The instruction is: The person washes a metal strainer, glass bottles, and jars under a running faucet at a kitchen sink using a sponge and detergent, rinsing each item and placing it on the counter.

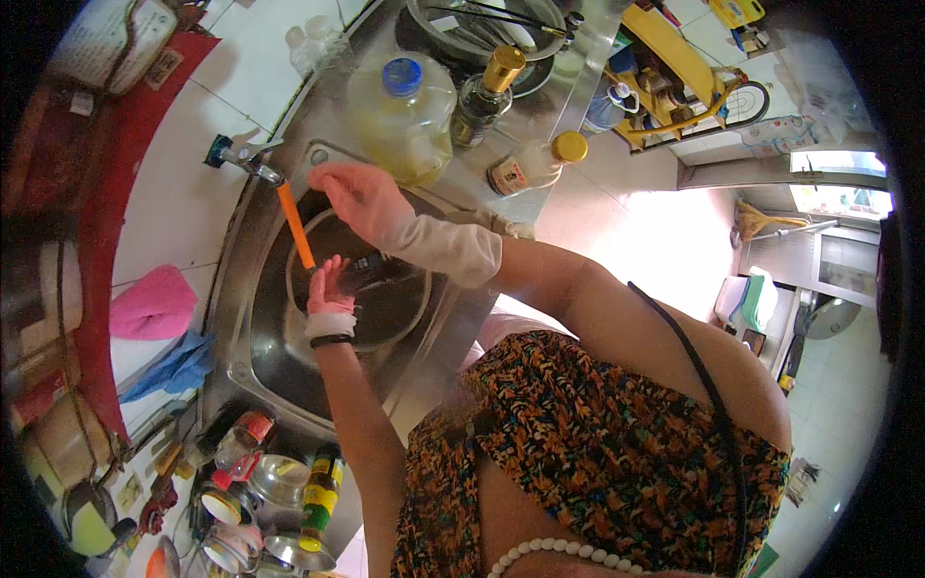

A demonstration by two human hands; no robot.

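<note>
My right hand [359, 199], in a pink rubber glove with a long whitish cuff, hovers over the far right corner of the steel sink [271, 347]. Its fingers are bent, and whether they hold something is hidden. Just below the orange tube [295, 225] on the tap [253, 162] is my left hand [332, 287], also in pink with a white cuff, its fingers raised and nothing seen in them. A black band [332, 340] circles that wrist. Under both hands lies a round basin [394, 332] inside the sink, with a dark object [372, 267] partly covered and unclear.
Right of the sink stand a large plastic jug [401, 119] with a blue cap, a dark bottle [480, 108] and a gold-capped bottle [531, 166]. Left of it are a yellow-green bottle [320, 498] and metal bowls [278, 477]. A pink cloth [153, 303] hangs on the wall.
</note>
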